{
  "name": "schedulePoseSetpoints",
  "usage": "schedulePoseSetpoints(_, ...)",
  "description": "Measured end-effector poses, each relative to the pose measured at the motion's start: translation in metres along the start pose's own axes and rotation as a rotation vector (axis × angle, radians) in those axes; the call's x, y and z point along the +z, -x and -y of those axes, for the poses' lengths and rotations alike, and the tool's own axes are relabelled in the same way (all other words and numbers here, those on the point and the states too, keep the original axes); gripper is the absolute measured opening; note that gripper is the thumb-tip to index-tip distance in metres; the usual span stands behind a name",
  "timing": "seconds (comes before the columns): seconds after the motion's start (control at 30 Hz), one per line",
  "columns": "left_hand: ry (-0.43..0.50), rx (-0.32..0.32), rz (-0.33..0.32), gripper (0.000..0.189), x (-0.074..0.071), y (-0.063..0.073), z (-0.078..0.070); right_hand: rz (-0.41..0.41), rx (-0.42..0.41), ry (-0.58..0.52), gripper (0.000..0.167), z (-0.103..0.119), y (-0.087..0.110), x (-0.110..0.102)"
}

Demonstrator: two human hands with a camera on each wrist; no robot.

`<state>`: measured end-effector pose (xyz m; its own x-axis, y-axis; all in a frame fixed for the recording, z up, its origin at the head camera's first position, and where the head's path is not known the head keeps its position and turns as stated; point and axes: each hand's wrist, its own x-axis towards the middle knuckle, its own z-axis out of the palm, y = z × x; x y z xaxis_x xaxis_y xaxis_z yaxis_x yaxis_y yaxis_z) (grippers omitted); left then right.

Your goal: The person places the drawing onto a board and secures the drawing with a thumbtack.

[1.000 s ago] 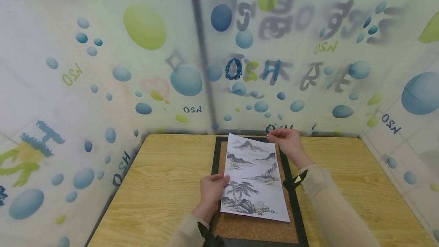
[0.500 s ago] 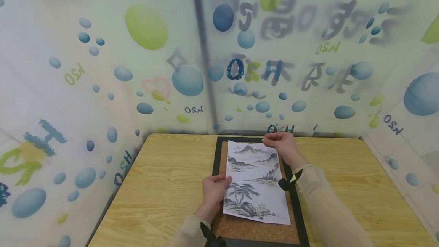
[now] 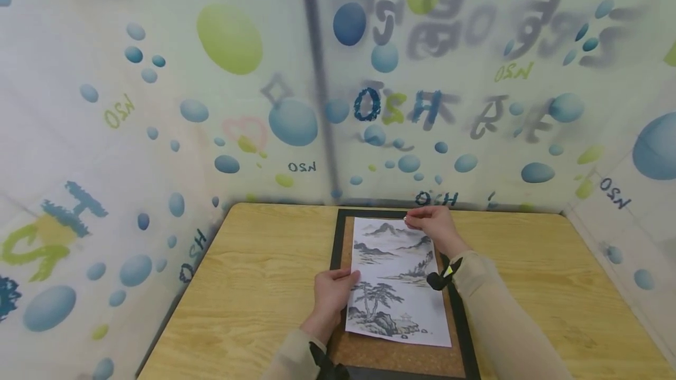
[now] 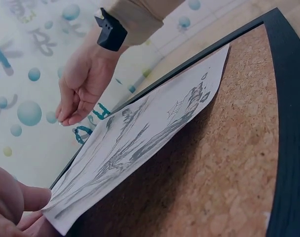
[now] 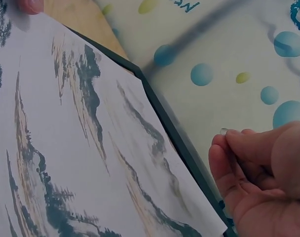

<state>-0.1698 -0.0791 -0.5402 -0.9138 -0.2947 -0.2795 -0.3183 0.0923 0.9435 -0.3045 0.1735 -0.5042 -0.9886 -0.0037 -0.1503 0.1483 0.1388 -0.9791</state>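
My left hand [image 3: 331,298] pinches the left edge of a white paper sheet [image 3: 388,271] printed with an ink landscape, thumb above and fingers below. The sheet overlies a corkboard [image 3: 404,359] in a black frame; the left wrist view has its lower side standing off the cork [image 4: 239,133], with a shadow beneath. At the sheet's top edge, in the head view, is my right hand [image 3: 435,227]. Between its thumb and forefinger a small clear pushpin-like piece [image 5: 223,131] shows only its tip; the rest is hidden by the fingers.
The corkboard lies on a wooden table [image 3: 264,274], its far end near the table's back edge. Pale curtain-like walls [image 3: 253,133] with blue and green dots and mirrored lettering stand behind and at both sides. Each wrist wears a black strap [image 3: 446,274].
The sheet's top has come down and shifted slightly toward the person, lying straighter over the board. My right hand moved a little left and down to the sheet's top edge. My left hand keeps its pinch.
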Motion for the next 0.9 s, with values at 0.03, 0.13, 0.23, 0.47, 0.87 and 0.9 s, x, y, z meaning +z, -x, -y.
schedulePoseSetpoints(0.03,0.001,0.002,0.004,0.031,0.000,0.000,-0.001,0.004,-0.001,-0.008,0.028,-0.001,-0.002,0.000)
schedulePoseSetpoints(0.13,0.005,0.007,0.017,0.030,-0.001,0.002,-0.002,0.013,0.007,-0.031,0.028,-0.004,-0.005,0.002)
schedulePoseSetpoints(0.23,0.003,0.003,0.019,0.028,-0.001,0.003,-0.002,0.015,0.009,-0.047,0.028,-0.006,-0.006,0.004)
schedulePoseSetpoints(0.47,0.005,0.004,0.015,0.024,-0.001,0.002,-0.003,0.012,0.016,-0.043,0.027,-0.004,-0.009,0.009)
schedulePoseSetpoints(0.87,0.015,0.001,0.045,0.027,-0.003,-0.001,0.000,-0.057,0.095,-0.023,0.017,-0.014,-0.019,0.020)
schedulePoseSetpoints(0.9,0.014,0.005,0.045,0.026,-0.003,-0.001,0.000,-0.064,0.098,-0.020,0.017,-0.014,-0.020,0.020)
